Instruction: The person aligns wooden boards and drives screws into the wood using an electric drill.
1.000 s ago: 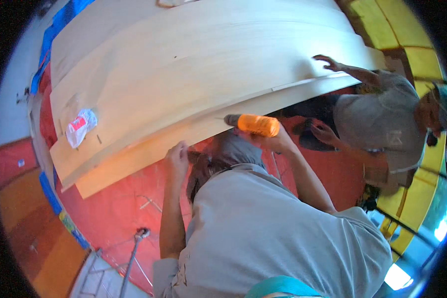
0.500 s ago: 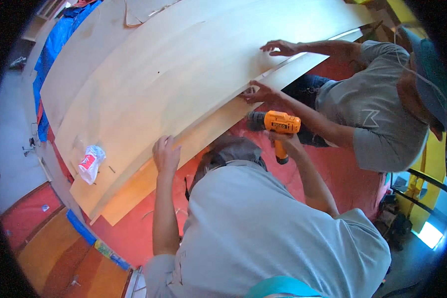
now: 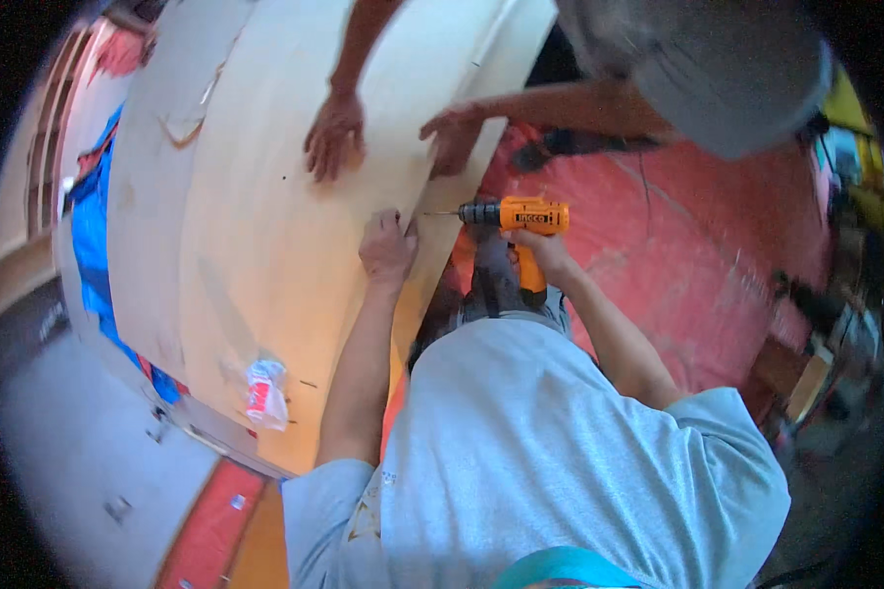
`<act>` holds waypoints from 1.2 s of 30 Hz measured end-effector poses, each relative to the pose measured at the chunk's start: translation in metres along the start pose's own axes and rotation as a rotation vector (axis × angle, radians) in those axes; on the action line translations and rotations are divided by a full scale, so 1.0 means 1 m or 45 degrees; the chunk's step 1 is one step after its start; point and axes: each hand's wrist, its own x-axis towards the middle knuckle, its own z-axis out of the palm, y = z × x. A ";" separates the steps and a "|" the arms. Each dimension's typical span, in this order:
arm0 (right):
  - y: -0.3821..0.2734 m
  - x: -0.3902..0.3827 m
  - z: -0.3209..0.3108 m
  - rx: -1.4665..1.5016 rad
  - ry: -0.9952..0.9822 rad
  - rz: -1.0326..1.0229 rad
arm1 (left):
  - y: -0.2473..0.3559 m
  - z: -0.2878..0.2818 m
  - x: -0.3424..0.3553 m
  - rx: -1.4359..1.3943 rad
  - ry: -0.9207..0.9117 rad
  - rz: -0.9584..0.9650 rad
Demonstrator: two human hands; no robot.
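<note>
My right hand (image 3: 542,257) grips an orange-and-black cordless drill (image 3: 533,217) held level, its bit pointing left toward a narrow wooden strip (image 3: 415,214) along the edge of a pale plywood panel (image 3: 265,226). My left hand (image 3: 387,247) has its fingers curled on that strip, just left of the bit's tip. Whether the bit touches the wood I cannot tell. A white-and-red plastic bag (image 3: 266,393) lies on the panel with small dark screws or nails (image 3: 308,383) beside it.
A co-worker's open hand (image 3: 334,137) rests on the panel, the other hand (image 3: 452,137) on its edge, above mine. A red floor covering (image 3: 687,265) is at the right, with wood and clutter (image 3: 810,383) beyond. A blue tarp (image 3: 91,255) runs along the left.
My view has swung round, so the panel now runs upright. The drill has come level beside my left hand at the edge. The co-worker's hands now lie on the panel above mine.
</note>
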 end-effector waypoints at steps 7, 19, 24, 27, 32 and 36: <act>0.027 0.000 0.026 0.377 0.035 -0.153 | 0.034 -0.029 0.038 0.014 0.058 0.100; 0.036 0.007 0.029 0.716 -0.107 -0.093 | 0.048 -0.019 0.051 0.148 -0.032 0.045; 0.035 0.006 0.032 0.625 -0.083 -0.227 | 0.053 -0.026 0.050 0.154 0.006 0.040; 0.038 0.012 0.027 0.627 -0.164 -0.228 | 0.052 -0.020 0.054 0.184 0.005 0.050; 0.033 0.012 0.030 0.656 -0.165 -0.192 | 0.055 -0.018 0.060 0.195 -0.007 -0.014; 0.038 0.016 0.030 0.702 -0.165 -0.228 | 0.060 -0.019 0.058 0.166 0.021 0.004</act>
